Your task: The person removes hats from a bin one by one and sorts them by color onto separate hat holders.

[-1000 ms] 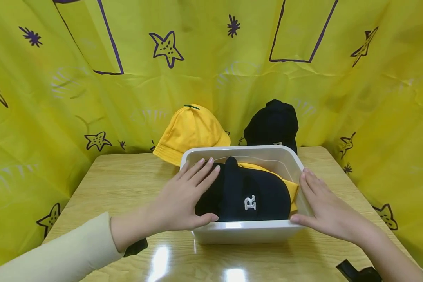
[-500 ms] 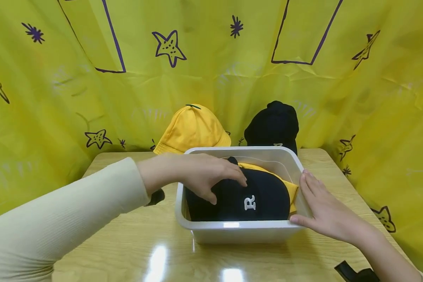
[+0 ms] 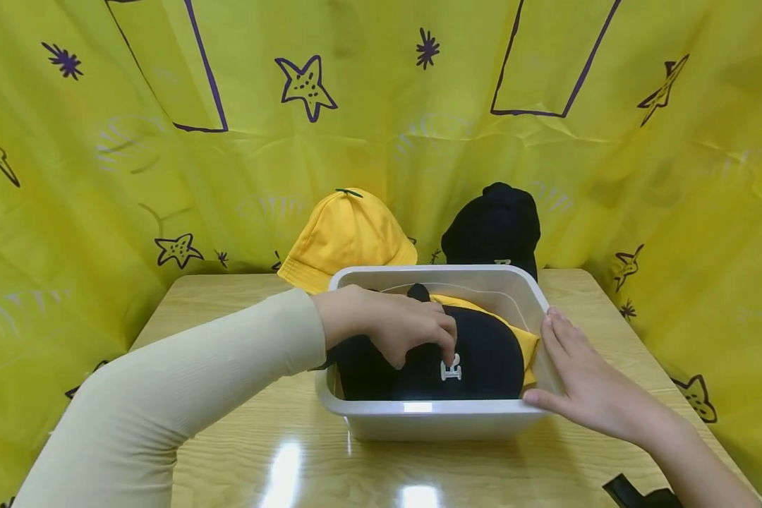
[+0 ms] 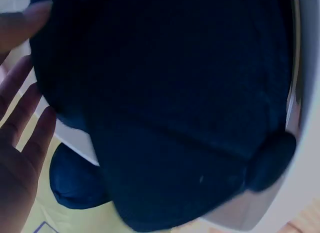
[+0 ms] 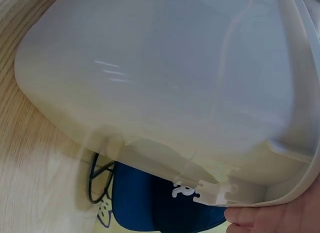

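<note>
My left hand (image 3: 409,326) reaches over the white plastic bin (image 3: 419,408), with bent fingertips at the white R on a black cap (image 3: 489,353). In the left wrist view, the fingers of that hand are spread beside the dark cap (image 4: 175,93), which has a rounded ear-like knob. A yellow hat (image 3: 525,343) lies in the bin behind the black cap, mostly covered. My right hand (image 3: 593,381) rests on the bin's right side, its fingers straight along the rim and thumb at the front corner. The right wrist view shows its fingertips at the bin's edge.
Behind the bin stand a yellow hat (image 3: 352,236) with a green sprout on top and another black cap (image 3: 494,226). The black cap sits by a dark wire stand (image 5: 95,185). A wooden table (image 3: 228,437) carries everything, with a patterned yellow curtain (image 3: 381,141) around it.
My left hand has lifted off the bin's left rim and moved right over the black cap, then lower toward the R. The right hand stays at the rim.
</note>
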`<state>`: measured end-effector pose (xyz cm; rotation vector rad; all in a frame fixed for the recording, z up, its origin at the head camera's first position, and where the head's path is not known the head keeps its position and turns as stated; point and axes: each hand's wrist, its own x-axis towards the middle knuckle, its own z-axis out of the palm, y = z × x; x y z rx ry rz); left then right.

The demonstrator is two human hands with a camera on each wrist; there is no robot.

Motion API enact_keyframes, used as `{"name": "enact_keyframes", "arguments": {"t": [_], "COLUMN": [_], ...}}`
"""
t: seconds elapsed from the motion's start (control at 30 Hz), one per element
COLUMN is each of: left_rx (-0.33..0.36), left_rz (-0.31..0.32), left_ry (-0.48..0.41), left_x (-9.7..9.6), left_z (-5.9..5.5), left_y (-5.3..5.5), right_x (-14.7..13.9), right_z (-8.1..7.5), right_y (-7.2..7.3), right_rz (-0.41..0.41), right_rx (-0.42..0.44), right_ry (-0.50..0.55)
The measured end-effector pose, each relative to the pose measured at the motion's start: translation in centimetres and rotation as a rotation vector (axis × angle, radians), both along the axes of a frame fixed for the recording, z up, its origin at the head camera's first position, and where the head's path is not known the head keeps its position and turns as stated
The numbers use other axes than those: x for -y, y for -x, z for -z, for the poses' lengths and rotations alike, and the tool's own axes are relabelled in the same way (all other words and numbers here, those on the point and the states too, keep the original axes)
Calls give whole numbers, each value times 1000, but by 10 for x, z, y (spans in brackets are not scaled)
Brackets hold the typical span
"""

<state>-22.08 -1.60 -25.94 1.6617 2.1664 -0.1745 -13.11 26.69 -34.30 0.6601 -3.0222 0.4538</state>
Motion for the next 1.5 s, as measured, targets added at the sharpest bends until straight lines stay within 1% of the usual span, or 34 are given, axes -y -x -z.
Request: {"name": "enact_keyframes", "arguments": {"t": [0.13, 0.3, 0.5, 0.6, 0.67, 0.73, 0.97, 1.17, 1.27, 1.33, 1.43, 1.5], "left_rx": [-39, -26, 9, 10, 2, -10, -56, -114, -126, -125, -125, -122], "left_rz": [9, -16, -27, -34, -30, -16, 4, 51, 81, 94, 122, 142], "left_ry": [29, 55, 0, -30, -54, -88, -259, -388, -449, -483, -525, -553], "left_x": [0, 3, 2, 2, 4, 5, 16, 27, 32, 35, 37, 38], "left_z": [9, 17, 19, 17, 13, 6, -22, -40, -48, -54, -60, -64], "left_y": [5, 12, 20, 23, 23, 24, 24, 22, 22, 21, 21, 20], "right_x": [1, 2, 1, 2, 2, 2, 1, 0, 0, 0, -3, -6], "right_z": [0, 0, -2, -4, -4, -5, -5, -3, -2, -2, -2, -3], "right_y": [-2, -3, -2, -2, -2, -2, -2, -4, -3, -3, -2, 1], "right_rz": [0, 4, 1, 8, 8, 9, 9, 6, 6, 8, 8, -3], "right_rx": [16, 38, 42, 58, 64, 66, 47, 30, 46, 79, 122, 128], "right_ry": [19, 35, 35, 44, 48, 50, 45, 67, 95, 125, 204, 260]}}
